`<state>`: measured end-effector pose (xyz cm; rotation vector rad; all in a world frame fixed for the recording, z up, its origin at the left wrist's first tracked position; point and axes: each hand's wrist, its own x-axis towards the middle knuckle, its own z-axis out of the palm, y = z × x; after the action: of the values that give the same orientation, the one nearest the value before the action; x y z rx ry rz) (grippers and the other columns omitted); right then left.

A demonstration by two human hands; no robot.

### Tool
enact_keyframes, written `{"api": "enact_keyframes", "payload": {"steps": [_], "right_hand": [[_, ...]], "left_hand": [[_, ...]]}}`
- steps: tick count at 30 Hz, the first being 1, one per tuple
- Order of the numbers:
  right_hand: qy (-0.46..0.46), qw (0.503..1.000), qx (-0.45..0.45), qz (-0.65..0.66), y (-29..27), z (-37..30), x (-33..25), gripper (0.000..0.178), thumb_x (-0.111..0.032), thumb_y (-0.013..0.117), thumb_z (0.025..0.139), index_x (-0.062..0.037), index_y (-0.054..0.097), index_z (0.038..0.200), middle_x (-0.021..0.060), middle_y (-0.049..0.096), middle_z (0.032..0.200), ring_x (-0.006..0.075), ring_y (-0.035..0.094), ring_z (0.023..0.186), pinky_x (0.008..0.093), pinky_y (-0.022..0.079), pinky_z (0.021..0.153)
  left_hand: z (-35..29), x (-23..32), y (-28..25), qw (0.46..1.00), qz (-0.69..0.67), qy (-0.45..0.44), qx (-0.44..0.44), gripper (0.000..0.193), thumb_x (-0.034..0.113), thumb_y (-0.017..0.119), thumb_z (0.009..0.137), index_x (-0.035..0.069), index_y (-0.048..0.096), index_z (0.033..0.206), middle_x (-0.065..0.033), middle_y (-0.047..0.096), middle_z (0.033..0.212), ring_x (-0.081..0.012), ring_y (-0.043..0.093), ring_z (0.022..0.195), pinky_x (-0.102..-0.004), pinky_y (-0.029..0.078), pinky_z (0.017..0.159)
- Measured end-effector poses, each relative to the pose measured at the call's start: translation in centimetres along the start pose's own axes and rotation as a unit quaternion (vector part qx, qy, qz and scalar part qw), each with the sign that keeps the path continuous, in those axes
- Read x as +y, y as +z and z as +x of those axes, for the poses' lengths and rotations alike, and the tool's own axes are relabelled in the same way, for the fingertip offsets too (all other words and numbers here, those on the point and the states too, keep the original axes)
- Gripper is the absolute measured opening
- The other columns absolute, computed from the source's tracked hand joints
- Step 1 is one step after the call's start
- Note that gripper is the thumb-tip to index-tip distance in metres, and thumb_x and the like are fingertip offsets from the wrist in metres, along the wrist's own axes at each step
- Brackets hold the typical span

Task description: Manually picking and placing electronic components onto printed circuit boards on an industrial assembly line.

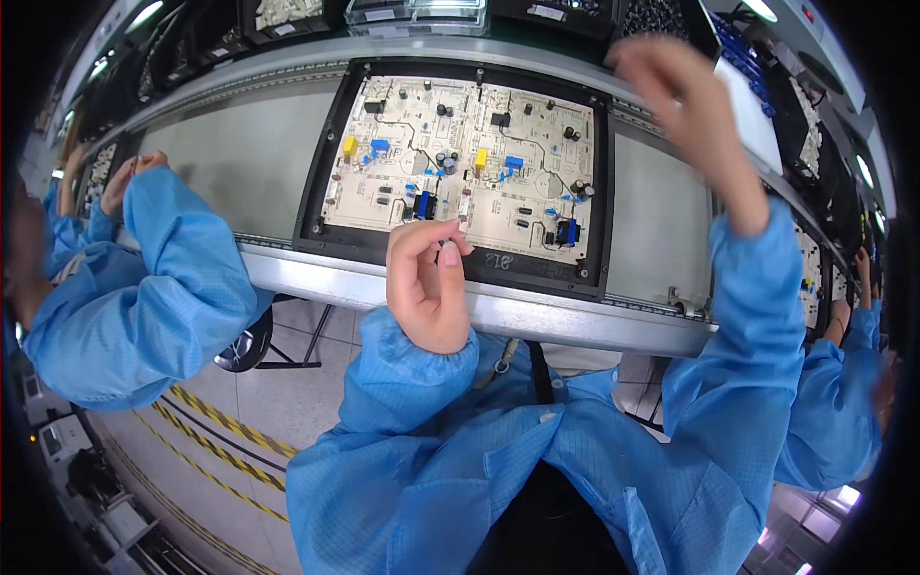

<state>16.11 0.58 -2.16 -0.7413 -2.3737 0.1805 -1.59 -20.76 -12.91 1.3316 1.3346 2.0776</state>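
— Blue sleeves (537,460) fill the bottom of the view, closest to the camera. Follow the left one up: what is the left hand (428,287) doing?

— It is raised just this side of the conveyor rail (537,321), curled up, thumb and forefinger pinched together at the top. Something small and pale may sit in the pinch, but it is too small to be sure of.

— And what lies beyond it?

— Straight ahead of the fingertips, almost touching in the picture, is the near edge of the black carrier frame (316,192). Inside that frame lies the cream circuit board (460,163), its long axis running crosswise to the hand, left to right. The nearest parts to the pinch are a dark blue component (423,204) just ahead and slightly left, and a white one (464,205) just ahead and right.

— Farther out?

— Yellow block components (350,146) sit ahead and to the left, with black capacitors (446,161) past the middle of the board.

— Where is the right hand (671,91)?

— Much higher and well off to the right, lifted past the far right corner of the board toward the parts bins (661,19) at the back. It is blurred; I cannot tell whether its fingers are closed or what they hold.

— So which hand is nearer the board?

— The left, clearly. It sits at the board's near edge, while the right is up and away from it.

— Anyone else around?

— A co-worker's blue sleeve (163,278) far to the left of the left hand, and another person's sleeve (843,402) at the far right.
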Motion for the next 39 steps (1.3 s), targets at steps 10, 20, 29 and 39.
{"api": "enact_keyframes", "payload": {"steps": [10,20,29,39], "right_hand": [[0.101,0.953,0.041,-0.282,0.0,6.9,18.4,0.030,-0.017,0.071,0.067,0.0025,0.061,0.088,0.0233,0.062,0.082,0.0399,0.060,0.084,0.0440,0.047,0.078],[0.076,0.968,0.069,-0.228,0.9,8.1,22.0,0.009,-0.007,0.063,0.064,-0.0017,0.065,0.070,0.0201,0.063,0.073,0.0348,0.062,0.075,0.0405,0.049,0.070],[0.074,0.962,0.165,-0.205,0.1,6.6,20.7,0.006,-0.006,0.059,0.072,-0.0006,0.062,0.074,0.0205,0.062,0.075,0.0365,0.061,0.077,0.0415,0.048,0.071],[0.087,0.954,0.232,-0.166,-1.7,5.5,19.1,0.007,-0.006,0.059,0.077,0.0001,0.062,0.074,0.0213,0.062,0.074,0.0380,0.061,0.076,0.0425,0.048,0.071]], "left_hand": [[-0.2,-0.1,0.7,0.999,-0.027,-0.009,0.021,0.019,-0.006,0.047,0.088,-0.002,0.047,0.107,-0.0115,0.048,0.098,-0.0148,0.052,0.080,-0.0264,0.045,0.074],[0.3,-0.3,1.5,0.999,0.014,0.009,0.044,0.014,-0.001,0.045,0.089,0.000,0.047,0.103,-0.0105,0.048,0.095,-0.0146,0.051,0.077,-0.0260,0.044,0.072],[-0.8,-0.3,1.1,0.957,0.166,0.224,-0.083,0.019,-0.005,0.052,0.083,0.001,0.049,0.101,-0.0135,0.050,0.093,-0.0199,0.054,0.076,-0.0291,0.048,0.070],[-0.8,0.0,1.6,0.944,0.183,0.243,-0.125,0.023,-0.007,0.057,0.079,0.001,0.053,0.100,-0.0128,0.053,0.095,-0.0220,0.055,0.078,-0.0300,0.047,0.071]]}}
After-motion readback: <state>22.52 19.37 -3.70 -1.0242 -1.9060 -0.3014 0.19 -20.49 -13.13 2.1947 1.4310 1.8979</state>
